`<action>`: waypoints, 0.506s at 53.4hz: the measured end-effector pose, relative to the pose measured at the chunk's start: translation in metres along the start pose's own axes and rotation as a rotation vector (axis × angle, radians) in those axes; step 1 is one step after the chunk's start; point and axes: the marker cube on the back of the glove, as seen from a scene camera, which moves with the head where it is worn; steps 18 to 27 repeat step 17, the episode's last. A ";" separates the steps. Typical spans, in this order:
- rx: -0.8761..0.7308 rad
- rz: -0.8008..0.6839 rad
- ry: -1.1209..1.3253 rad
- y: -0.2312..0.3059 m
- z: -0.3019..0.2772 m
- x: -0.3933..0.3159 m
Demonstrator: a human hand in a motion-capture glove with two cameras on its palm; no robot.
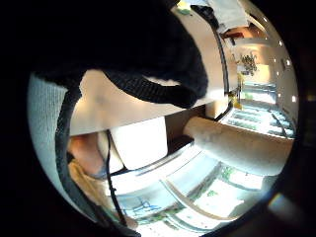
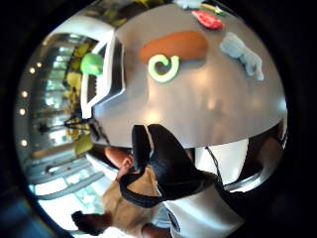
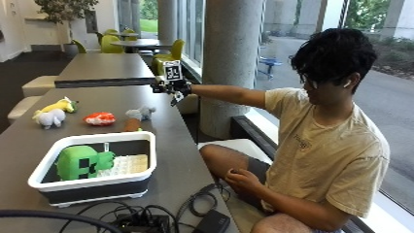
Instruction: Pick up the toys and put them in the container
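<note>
Sitting at the long side of a grey table (image 3: 175, 145), a person stretches the gloved right hand (image 3: 172, 89) out over the far end of the tabletop, at about 12 o'clock from the container (image 3: 97, 167) and well apart from it. Whether its fingers are curled or straight cannot be told from the outside view; in the thumb side palm view the black fingers (image 2: 166, 158) hang loosely bent with nothing between them, so the hand holds nothing. The container, a white-rimmed dark bin, stands near the table's near end, close to the edge facing the camera, with a green block-headed toy (image 3: 83, 162) inside at its 9 o'clock side and pale pieces beside that. At roughly 11 o'clock from the bin, a white and yellow plush (image 3: 53, 114) lies near the far long edge. A red toy (image 3: 99, 118) lies beside it toward the middle, then a small grey plush (image 3: 140, 113), and just below that a brown toy (image 3: 132, 125), which in the thumb side palm view has a green curl (image 2: 163, 68) touching it. Bare tabletop runs between the toys and the hand, and along the person's edge of the table down to a tangle of black cables (image 3: 162, 216) at 5 o'clock from the bin. The other, bare hand (image 3: 240, 180) rests on the person's lap.
</note>
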 end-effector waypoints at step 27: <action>0.000 0.025 0.003 0.000 0.001 0.004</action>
